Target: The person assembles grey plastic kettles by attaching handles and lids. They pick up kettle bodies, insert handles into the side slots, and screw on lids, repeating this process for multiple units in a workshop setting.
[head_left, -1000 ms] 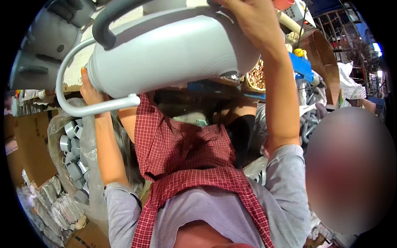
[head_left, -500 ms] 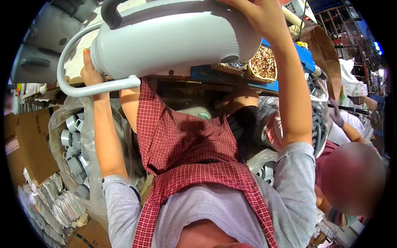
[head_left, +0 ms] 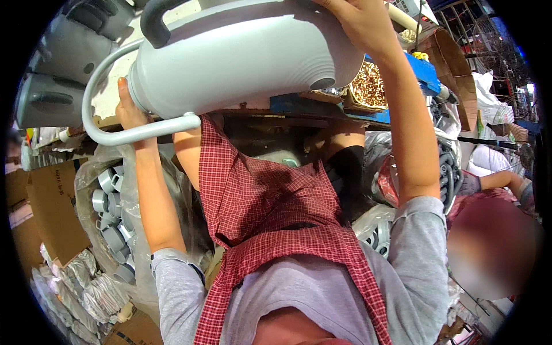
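A big light-grey watering can (head_left: 236, 57) lies on its side above the edge of the workbench (head_left: 122, 63). It has a dark grey handle (head_left: 154, 26) and a long thin curved spout (head_left: 92, 95) bending round its left end. My left hand (head_left: 131, 112) grips the ringed neck at that end, thumb up; its other fingers are hidden. At the other end my right hand (head_left: 362, 23) holds the rounded base, its fingers partly out of view. On the lower side of the body, near the base, is a dark round spot (head_left: 322, 84).
More grey cans (head_left: 52, 95) stand at the far left. A box of small copper-coloured parts (head_left: 370, 85) sits right of the can. Clear bags of grey plastic rings (head_left: 115, 224) and dark handles (head_left: 449, 167) flank my legs. Cardboard (head_left: 60, 207) stands left; a co-worker (head_left: 489, 241) is at right.
The can and both my hands keep nearly the same place, the view shifting slightly. At the right, the co-worker's arm has moved lower.
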Demonstrator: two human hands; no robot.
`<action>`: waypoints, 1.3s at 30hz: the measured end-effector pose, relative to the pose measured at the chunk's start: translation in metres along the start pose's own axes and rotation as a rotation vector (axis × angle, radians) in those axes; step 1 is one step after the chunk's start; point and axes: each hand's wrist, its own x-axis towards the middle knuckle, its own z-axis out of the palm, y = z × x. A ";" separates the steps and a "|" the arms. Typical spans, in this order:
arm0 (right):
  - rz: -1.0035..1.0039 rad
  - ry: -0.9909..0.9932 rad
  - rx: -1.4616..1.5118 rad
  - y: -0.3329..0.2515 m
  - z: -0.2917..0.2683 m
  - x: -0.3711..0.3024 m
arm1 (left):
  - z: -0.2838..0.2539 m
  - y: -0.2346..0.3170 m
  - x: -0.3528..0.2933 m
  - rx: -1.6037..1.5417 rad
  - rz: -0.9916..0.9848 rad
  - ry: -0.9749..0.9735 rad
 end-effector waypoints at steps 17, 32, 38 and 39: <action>-0.211 0.291 -0.433 0.034 0.007 -0.021 | -0.052 -0.039 0.023 0.738 0.319 -0.037; -0.190 0.669 -0.517 0.054 0.017 -0.245 | 0.011 0.046 -0.052 0.506 0.388 -0.024; 1.564 1.027 -1.096 0.004 -0.034 -0.789 | 0.015 0.028 -0.095 0.446 0.341 -0.130; 1.894 1.003 -1.117 -0.015 -0.020 -0.863 | 0.014 0.027 -0.099 0.436 0.321 -0.145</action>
